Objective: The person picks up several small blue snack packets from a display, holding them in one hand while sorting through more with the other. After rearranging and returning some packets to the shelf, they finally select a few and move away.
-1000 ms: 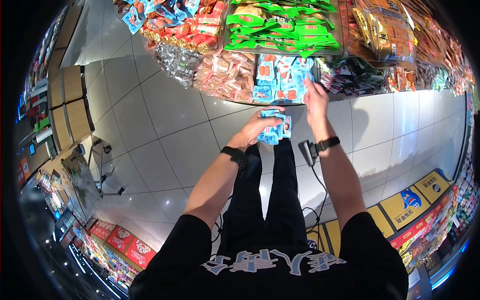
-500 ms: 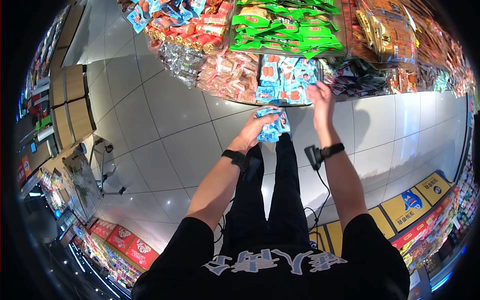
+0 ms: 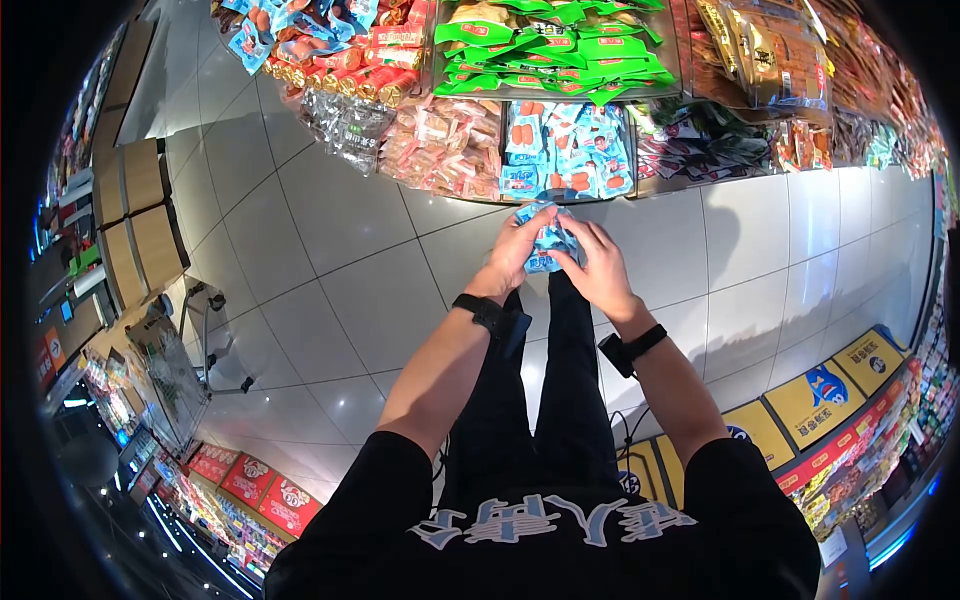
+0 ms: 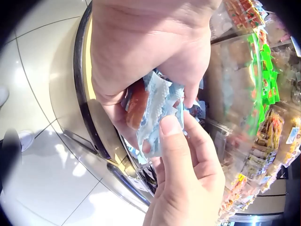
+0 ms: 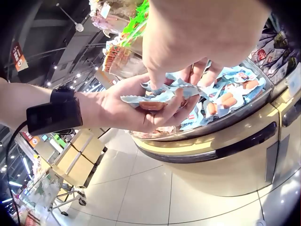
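Blue packets (image 3: 547, 240): small bunch between both hands, near the middle of the head view; fingers cover part of it, so we cannot count them.
Sausage (image 4: 137, 106): reddish brown at the left of the bunch, left wrist view.
Wrapping: we judge it light, thin and crinkly, rather slippery; contents probably firm but easily dented.
Best hold: we would take the saw-toothed end seals or cup the bunch from below; a hard squeeze mid-bunch might send packets sliding apart.
Left hand (image 3: 512, 245): grips the bunch, fingers curled round it.
Right hand (image 3: 600, 267): pinches the bunch's edge, thumb tip on the wrapping; how firmly, we cannot tell.
Bin (image 5: 235, 113): just beyond the hands, upper middle of the head view, loose packets (image 3: 597, 150) of the same blue inside; its raised front rim is the nearest obstacle we note.
Bin's neighbours: pink packets (image 3: 440, 145) to its left, dark packets (image 3: 705, 143) to its right, green packets (image 3: 555, 50) above, toward the frame's top.
Wrist camera (image 5: 51, 117): strapped near the left hand; we suspect it could knock the rim.
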